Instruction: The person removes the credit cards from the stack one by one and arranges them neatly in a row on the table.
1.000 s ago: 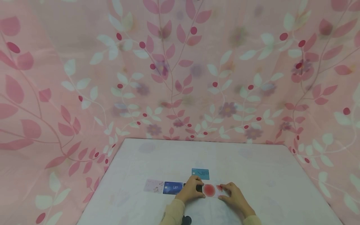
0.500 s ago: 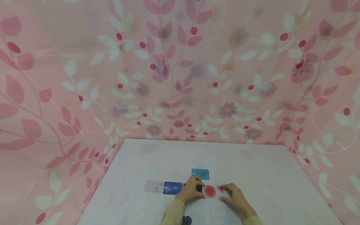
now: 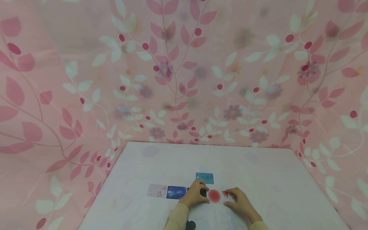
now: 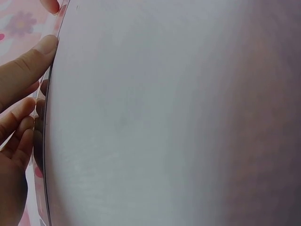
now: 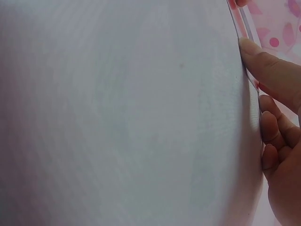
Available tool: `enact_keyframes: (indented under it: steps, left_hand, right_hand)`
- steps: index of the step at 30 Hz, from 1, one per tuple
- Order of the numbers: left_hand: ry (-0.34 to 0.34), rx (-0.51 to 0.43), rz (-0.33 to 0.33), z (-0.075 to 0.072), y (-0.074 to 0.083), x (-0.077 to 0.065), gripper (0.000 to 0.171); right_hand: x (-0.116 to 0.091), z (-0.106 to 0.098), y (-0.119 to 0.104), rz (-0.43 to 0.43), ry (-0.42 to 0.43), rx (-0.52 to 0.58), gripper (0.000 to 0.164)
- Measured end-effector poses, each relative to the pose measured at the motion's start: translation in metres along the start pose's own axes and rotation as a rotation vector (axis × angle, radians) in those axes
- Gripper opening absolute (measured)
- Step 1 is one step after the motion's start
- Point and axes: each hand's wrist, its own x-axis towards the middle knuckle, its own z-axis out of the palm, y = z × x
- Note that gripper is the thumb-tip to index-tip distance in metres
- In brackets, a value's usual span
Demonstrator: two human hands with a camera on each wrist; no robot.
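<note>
In the head view, a row of flat cards lies on the white table. My left hand (image 3: 194,194) curls over a black card (image 3: 203,192), its thumb and fingers at the card's near and far edges. Most of that card is hidden under the hand. Beside it on the right is a white card with a red circle (image 3: 214,195). My right hand (image 3: 240,200) pinches this card's right end between thumb and fingers. In the wrist views, my left thumb (image 4: 35,61) and right thumb (image 5: 265,61) press at the cards' edges, low on the tabletop.
Left in the row are a blue VIP card (image 3: 176,192) and a pale floral card (image 3: 157,190). A teal VIP card (image 3: 204,178) lies just beyond the row. A dark rounded object (image 3: 191,225) sits by my left sleeve. Pink floral cloth (image 3: 184,80) surrounds the table (image 3: 161,159).
My right hand and the red-circle card have shifted very slightly toward me and to the right since the first frame. My left hand and the other cards stay in place.
</note>
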Motion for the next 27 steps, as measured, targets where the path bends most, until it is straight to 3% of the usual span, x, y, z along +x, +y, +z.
enact_keyframes:
  steps: [14, 20, 23, 27]
  left_hand:
    - [-0.010, -0.004, -0.005, 0.001, 0.000, 0.001, 0.041]
    - [-0.027, -0.023, -0.040, -0.001, 0.002, 0.002, 0.043]
    - [-0.031, -0.047, -0.058, -0.004, 0.004, 0.002, 0.046]
    - [-0.016, -0.066, -0.053, -0.009, 0.004, 0.005, 0.049]
  right_hand:
    - [-0.002, 0.002, 0.002, -0.007, 0.022, 0.015, 0.046]
    - [0.002, 0.001, -0.002, 0.160, 0.011, 0.076, 0.045]
    - [0.008, 0.000, -0.005, 0.207, 0.055, 0.122, 0.038]
    - [0.014, 0.001, -0.010, 0.163, 0.156, 0.137, 0.028]
